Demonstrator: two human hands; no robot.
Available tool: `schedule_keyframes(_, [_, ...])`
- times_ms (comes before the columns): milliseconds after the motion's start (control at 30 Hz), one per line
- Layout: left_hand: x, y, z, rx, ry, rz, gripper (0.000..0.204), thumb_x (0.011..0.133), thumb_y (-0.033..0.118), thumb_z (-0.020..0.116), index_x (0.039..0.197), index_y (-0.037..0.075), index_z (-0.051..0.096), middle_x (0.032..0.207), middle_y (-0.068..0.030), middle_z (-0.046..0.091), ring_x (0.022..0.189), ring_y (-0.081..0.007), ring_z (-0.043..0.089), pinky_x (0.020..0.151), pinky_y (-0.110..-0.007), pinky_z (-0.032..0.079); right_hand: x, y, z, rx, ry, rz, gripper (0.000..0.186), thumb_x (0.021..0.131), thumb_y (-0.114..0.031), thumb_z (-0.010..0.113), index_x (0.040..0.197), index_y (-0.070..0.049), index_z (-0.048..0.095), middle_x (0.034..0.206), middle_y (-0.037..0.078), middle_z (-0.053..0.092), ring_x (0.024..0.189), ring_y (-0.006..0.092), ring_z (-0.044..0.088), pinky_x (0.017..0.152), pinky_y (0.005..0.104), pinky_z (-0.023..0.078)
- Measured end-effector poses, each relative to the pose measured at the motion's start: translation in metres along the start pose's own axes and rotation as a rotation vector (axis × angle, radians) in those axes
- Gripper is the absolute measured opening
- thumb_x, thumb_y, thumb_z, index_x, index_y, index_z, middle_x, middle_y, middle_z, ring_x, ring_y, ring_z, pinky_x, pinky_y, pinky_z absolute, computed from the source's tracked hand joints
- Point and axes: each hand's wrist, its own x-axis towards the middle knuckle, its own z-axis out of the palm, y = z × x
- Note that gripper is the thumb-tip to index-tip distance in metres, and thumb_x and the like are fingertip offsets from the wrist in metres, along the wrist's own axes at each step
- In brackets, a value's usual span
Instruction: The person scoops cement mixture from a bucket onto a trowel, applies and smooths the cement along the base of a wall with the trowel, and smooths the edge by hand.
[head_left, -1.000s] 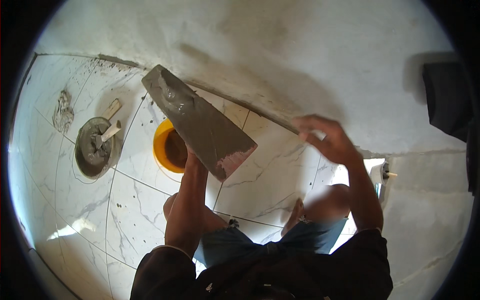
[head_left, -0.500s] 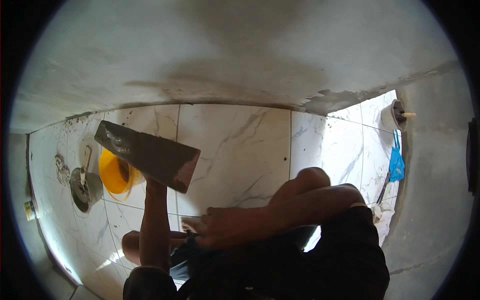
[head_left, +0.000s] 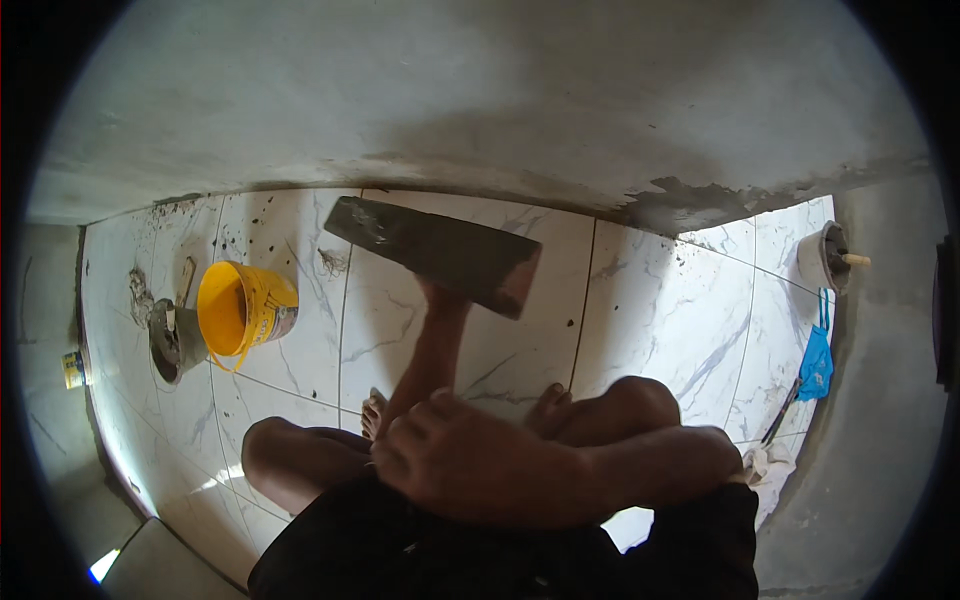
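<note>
Left hand: the left hand [head_left: 443, 292] is under the board [head_left: 435, 250], holding it up from below; the grip itself is hidden.
Board: directly above the left hand, long and flat, coated grey, with a reddish patch near its right end; it is tilted, its left end farther from the body.
Right hand: the right hand [head_left: 440, 455] has its fingers bent, nearer the body than the left hand, and overlaps the left forearm [head_left: 428, 355] in view; I cannot tell whether it touches it or holds anything.
Left of the hands: a yellow bucket [head_left: 272, 305] on the tiled floor [head_left: 480, 365]; just beyond it a grey bucket [head_left: 193, 338] with a wooden handle [head_left: 186, 280] beside its rim; farther left, a pale clump [head_left: 140, 297].
Ahead of the hands: a grey wall [head_left: 450, 100], with a darker, rough-edged patch along its foot toward the right.
Far right of the hands: a pale container [head_left: 812, 268] with a light handle [head_left: 856, 260] sticking out, a blue cloth [head_left: 816, 362], and a whitish cloth [head_left: 768, 468] nearer the body.
Between the hands and floor: bare feet [head_left: 551, 405].
</note>
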Motion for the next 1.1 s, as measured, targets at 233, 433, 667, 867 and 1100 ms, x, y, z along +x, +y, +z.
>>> schedule_keyframes(233, [-0.003,-0.022,0.023,0.034,-0.028,-0.094,0.023,0.099,0.024,0.048,0.113,0.007,0.056,0.101,-0.0070,0.062,0.098,-0.0213,0.059,0.089,-0.039,0.050,-0.026,0.041,0.019,-0.165,-0.003,0.406,0.029,0.080,-0.019,0.065,0.102,0.000,0.061,0.089,0.011,0.063,0.089,0.0279,0.063,0.079,0.0413,0.049])
schedule_keyframes(433, [-0.019,-0.029,0.083,-0.447,-0.128,-0.138,0.029,0.100,0.023,0.043,0.120,0.005,0.054,0.112,-0.0058,0.059,0.106,-0.0195,0.056,0.094,-0.035,0.046,-0.039,0.064,0.016,-0.284,-0.178,0.776,0.053,0.085,-0.020,0.065,0.129,0.006,0.050,0.135,0.025,0.047,0.125,0.0373,0.046,0.105,0.0428,0.041])
schedule_keyframes(667, [-0.026,-0.011,0.094,-0.443,-0.219,-0.328,0.026,0.098,0.023,0.045,0.117,0.006,0.052,0.107,-0.0034,0.056,0.101,-0.0141,0.052,0.090,-0.032,0.042,-0.053,0.117,0.042,-0.604,-0.229,0.499,0.055,0.083,-0.008,0.060,0.129,0.018,0.042,0.133,0.033,0.043,0.124,0.0456,0.045,0.105,0.0473,0.041])
schedule_keyframes(867, [-0.030,-0.034,0.080,-0.387,-0.302,-0.337,0.036,0.099,0.027,0.049,0.126,0.004,0.051,0.120,-0.0074,0.059,0.112,-0.0190,0.053,0.098,-0.035,0.041,-0.091,0.146,0.059,-0.709,-0.102,0.483,0.048,0.089,-0.008,0.055,0.131,0.012,0.043,0.128,0.031,0.045,0.117,0.0476,0.049,0.099,0.0488,0.043])
schedule_keyframes(1100, [-0.050,-0.031,0.101,-0.373,-0.315,-0.529,0.038,0.097,0.027,0.056,0.128,0.005,0.051,0.123,-0.0079,0.057,0.115,-0.0204,0.053,0.099,-0.036,0.041,-0.115,0.172,0.056,-0.549,0.208,0.581,0.042,0.092,-0.012,0.058,0.130,0.004,0.047,0.124,0.028,0.053,0.118,0.0441,0.049,0.102,0.0513,0.035])
